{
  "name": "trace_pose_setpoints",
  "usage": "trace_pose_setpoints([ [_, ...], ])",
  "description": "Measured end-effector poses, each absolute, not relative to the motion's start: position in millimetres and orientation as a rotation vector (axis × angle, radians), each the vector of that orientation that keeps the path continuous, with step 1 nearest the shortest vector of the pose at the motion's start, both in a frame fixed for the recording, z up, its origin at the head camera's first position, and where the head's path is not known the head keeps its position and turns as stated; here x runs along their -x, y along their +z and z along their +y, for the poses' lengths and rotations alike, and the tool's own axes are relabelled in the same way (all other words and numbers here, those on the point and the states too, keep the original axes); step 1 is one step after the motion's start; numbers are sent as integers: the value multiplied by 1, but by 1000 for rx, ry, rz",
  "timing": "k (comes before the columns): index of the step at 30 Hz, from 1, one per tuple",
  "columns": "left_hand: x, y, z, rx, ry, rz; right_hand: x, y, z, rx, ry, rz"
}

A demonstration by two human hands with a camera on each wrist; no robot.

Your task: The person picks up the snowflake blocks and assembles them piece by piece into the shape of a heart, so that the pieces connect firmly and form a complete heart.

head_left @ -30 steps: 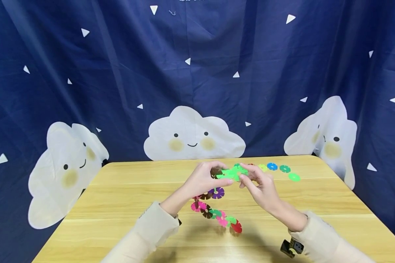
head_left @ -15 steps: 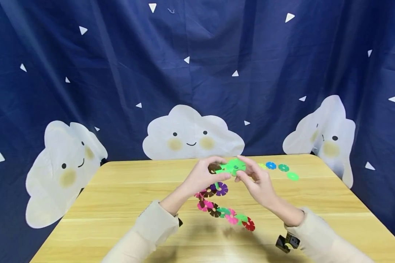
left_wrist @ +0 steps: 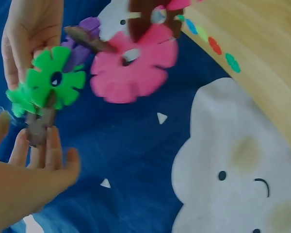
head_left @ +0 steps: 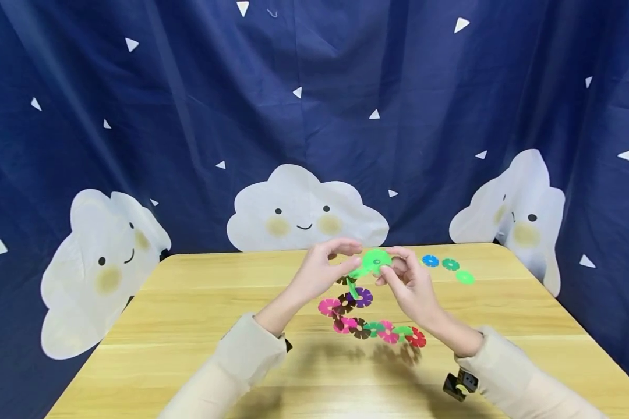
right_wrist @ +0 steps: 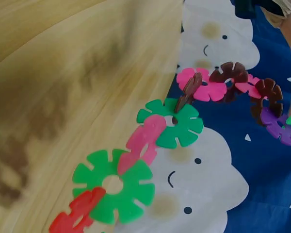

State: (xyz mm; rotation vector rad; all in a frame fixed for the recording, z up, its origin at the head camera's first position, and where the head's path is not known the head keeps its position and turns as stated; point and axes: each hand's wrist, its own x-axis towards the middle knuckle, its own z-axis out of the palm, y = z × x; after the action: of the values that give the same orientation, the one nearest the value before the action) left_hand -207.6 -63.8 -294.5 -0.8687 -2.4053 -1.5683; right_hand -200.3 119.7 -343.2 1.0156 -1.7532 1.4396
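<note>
A chain of slotted flower-shaped plastic discs hangs above the table in the head view. It runs from bright green discs [head_left: 376,261] past a purple disc [head_left: 364,297], a pink disc [head_left: 328,307] and brown ones to a red disc [head_left: 416,337] at its free end. My right hand [head_left: 411,286] pinches a bright green disc between thumb and fingers. Beside it my left hand [head_left: 320,270] has thumb and fingers spread apart. In the left wrist view, the left fingertips are by a blurred brown disc [left_wrist: 38,130]; whether they touch is unclear.
Loose discs lie on the wooden table [head_left: 215,291] at the back right: a blue one [head_left: 430,261], a dark green one [head_left: 450,264] and a bright green one [head_left: 465,277]. A blue curtain [head_left: 304,116] with printed clouds hangs behind the table.
The chain's hanging part has swung right and its red end has risen slightly. My left fingers have loosened from the brown and green discs. The right hand keeps its pinch.
</note>
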Motion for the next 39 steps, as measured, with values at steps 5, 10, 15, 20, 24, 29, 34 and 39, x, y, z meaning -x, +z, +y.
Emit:
trace_pose_setpoints([
  [5, 201, -294, -57, 937, -1511, -2260, 200, -347, 115, -1031, 1514, -1739],
  [10, 200, -293, -54, 917, -1480, -2231, 201, -349, 109, -1051, 1526, -1726],
  [15, 202, -296, -52, 947, -1414, -2251, 202, -352, 105, -1094, 1514, -1707],
  [20, 203, -299, -53, 924, -1401, -2269, 205, -352, 106, -1195, 1523, -1717],
  [24, 203, -300, -58, 918, -1409, -2294, 210, -354, 118, -1267, 1508, -1800],
  [29, 204, -299, -67, 872, -1419, -2328, 219, -368, 147, -1132, 1520, -1948],
  [34, 205, -299, -75, 859, -1434, -2336, 238, -389, 185, -910, 1475, -2095],
  [39, 205, -299, -79, 842, -1441, -2348, 256, -406, 225, -580, 1378, -2306],
])
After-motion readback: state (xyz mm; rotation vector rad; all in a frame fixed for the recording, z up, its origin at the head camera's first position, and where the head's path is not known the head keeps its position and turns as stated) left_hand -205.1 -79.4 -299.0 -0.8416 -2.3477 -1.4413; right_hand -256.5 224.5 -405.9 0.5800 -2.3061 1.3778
